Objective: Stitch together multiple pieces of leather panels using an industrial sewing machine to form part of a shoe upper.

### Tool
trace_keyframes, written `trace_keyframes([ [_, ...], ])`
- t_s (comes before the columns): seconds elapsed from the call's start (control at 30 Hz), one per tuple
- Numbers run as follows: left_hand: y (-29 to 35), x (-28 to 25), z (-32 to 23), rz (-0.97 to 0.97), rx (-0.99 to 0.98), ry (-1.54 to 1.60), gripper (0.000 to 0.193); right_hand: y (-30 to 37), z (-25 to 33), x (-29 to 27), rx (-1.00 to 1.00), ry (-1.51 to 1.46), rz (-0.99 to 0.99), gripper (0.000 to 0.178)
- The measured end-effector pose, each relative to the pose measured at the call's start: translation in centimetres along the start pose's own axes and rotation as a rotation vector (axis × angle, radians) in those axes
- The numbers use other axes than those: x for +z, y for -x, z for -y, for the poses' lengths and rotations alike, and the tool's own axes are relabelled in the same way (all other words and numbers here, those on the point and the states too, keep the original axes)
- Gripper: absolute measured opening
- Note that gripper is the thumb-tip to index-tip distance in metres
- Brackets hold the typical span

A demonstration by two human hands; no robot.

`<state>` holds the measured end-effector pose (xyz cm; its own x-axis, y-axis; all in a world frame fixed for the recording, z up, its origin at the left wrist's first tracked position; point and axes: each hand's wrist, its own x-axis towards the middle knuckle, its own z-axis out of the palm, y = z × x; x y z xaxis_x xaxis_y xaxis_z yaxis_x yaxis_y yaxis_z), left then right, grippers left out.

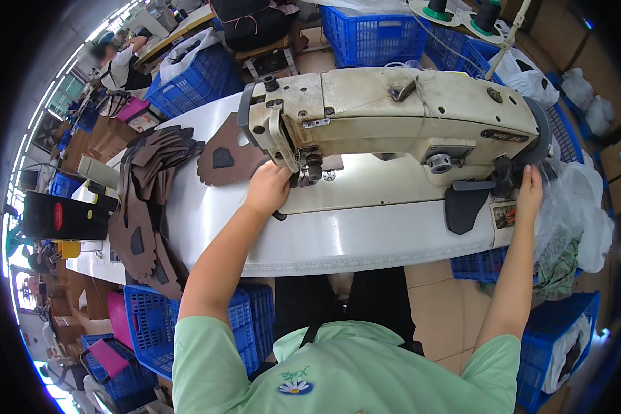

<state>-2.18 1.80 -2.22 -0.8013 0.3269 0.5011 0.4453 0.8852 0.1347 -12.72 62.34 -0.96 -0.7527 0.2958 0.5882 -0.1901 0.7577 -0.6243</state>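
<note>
A cream sewing machine (366, 103) stands across the white table in front of me. My left hand (268, 188) is beside its needle and presser foot (314, 169), fingers curled at the edge of a brown cut piece (231, 155) with a dark patch. Part of the piece lies behind the hand and machine head; my fingertips are partly hidden there. At the machine's right end, my right hand (529, 193) has its fingers stretched upward against the lower edge of the grey handwheel (539, 131). Its thumb is hidden. A dark cut piece (466, 209) lies near that hand.
Brown and dark cut pieces (141, 186) are heaped at the table's left end. Blue crates (372, 38) stand behind the table, with others beside my legs. Clear plastic bags (566, 200) bulge at the right edge. Thread cones (486, 15) stand at the upper right.
</note>
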Motion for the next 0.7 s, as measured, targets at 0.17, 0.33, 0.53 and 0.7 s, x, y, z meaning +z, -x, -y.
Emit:
trace_keyframes([
  [0.17, 1.2, -0.6, 0.3, 0.018, -0.031, -0.010, 0.019, -3.0, 6.1, 0.7, -0.091, -0.181, -0.241, 0.047],
  [0.33, 0.6, -0.3, 0.4, -0.016, -0.031, 0.020, 0.019, -2.5, 4.4, 1.0, 0.061, -0.095, -0.174, 0.048],
  [0.53, 0.3, -0.1, 0.4, 0.008, 0.030, 0.024, 0.021, -4.4, 4.0, -0.8, 0.109, -0.058, -0.117, 0.047],
  [0.7, -0.1, -0.4, 0.7, 0.219, 0.018, -0.122, 0.029, -5.1, 3.3, -2.9, 0.025, 0.079, -0.063, 0.041],
])
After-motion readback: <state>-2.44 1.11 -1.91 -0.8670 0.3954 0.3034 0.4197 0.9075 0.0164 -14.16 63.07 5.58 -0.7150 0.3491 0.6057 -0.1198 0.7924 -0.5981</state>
